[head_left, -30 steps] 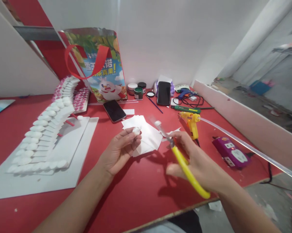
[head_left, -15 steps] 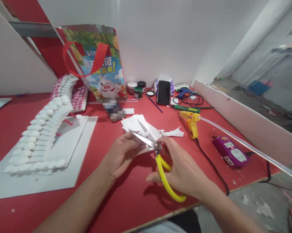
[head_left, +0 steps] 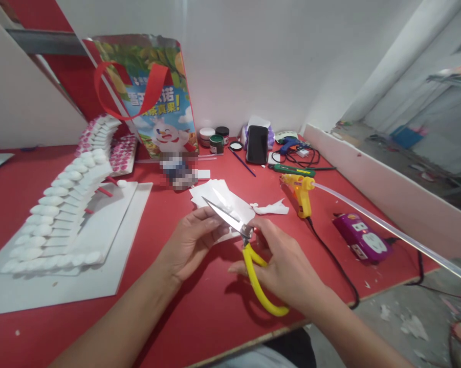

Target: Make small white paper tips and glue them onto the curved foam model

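Yellow-handled scissors (head_left: 256,278) are in my right hand (head_left: 282,260), whose fingers are closed round the pivot and handles. The blades point up and to the left, over white paper pieces (head_left: 207,190). My left hand (head_left: 195,237) is beside the blades, thumb and fingers pinched together; whatever is between them is too small to make out. A torn white scrap (head_left: 272,208) lies to the right of the paper.
White piece of cotton-swab-like rows (head_left: 56,204) on white boards (head_left: 126,240) at left. Behind stand a printed bag (head_left: 165,107), paint jars (head_left: 216,143) and a phone (head_left: 257,145). On the right are a yellow glue gun (head_left: 302,197) and a purple power strip (head_left: 363,237).
The scissor blades have closed closer together, and the handles have drawn in a little. The view has shifted slightly.
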{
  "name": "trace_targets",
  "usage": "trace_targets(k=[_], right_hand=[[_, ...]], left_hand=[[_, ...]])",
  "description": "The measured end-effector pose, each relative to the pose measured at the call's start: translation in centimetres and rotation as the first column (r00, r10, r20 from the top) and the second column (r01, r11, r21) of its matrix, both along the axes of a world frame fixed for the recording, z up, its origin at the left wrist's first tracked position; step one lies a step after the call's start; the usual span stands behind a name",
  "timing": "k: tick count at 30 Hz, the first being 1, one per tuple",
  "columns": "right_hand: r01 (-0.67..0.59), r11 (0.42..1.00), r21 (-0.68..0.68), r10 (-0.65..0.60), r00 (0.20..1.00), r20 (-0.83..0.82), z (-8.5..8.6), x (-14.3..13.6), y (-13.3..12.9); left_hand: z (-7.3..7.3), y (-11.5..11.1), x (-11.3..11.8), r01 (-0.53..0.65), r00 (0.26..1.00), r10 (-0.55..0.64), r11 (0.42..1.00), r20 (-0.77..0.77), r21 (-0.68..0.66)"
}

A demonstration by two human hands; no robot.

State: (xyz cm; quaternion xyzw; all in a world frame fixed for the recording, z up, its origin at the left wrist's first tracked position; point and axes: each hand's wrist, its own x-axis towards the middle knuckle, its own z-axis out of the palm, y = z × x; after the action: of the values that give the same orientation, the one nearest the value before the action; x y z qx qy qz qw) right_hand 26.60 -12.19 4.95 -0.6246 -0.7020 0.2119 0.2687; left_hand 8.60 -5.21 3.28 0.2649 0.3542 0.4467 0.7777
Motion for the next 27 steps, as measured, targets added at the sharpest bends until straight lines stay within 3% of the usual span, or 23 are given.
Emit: trace_targets(k=[6,10,15,20,24,27], right_hand=[[0.028,0.998,-0.055,-0.037,0.985,-0.169,-0.7,0.1,0.0],[0.164,0.981,-0.105,-0.184,0.958,-0.219,-0.6,1.3,1.3],[0.288,0.95,-0.121,-0.276,0.955,0.103,0.6,2.5,4.2],[0.329,0.928,-0.173,-0.214,0.854,0.474,0.8,2.0,7.0],[0.303,0.933,-0.196,-0.125,0.782,0.611,0.5,1.5,8.0],[0.225,0.966,-0.13,-0.094,0.767,0.635,0.8,1.5,7.6]], left_hand=[[-0.1,0.2,0.1,-0.033,0.999,0.035,0.996,0.03,-0.083],[0.2,0.2,0.0,-0.005,0.999,0.008,0.998,0.049,-0.064],[0.3,0.0,-0.3,0.008,1.0,-0.008,0.999,0.016,0.041],[-0.1,0.0,-0.4,-0.049,0.992,0.073,0.972,-0.098,0.23],[-0.2,0.2,-0.5,-0.092,0.979,0.146,0.937,-0.139,0.337],[-0.3,0.4,-0.7,-0.094,0.98,0.144,0.944,-0.138,0.318]])
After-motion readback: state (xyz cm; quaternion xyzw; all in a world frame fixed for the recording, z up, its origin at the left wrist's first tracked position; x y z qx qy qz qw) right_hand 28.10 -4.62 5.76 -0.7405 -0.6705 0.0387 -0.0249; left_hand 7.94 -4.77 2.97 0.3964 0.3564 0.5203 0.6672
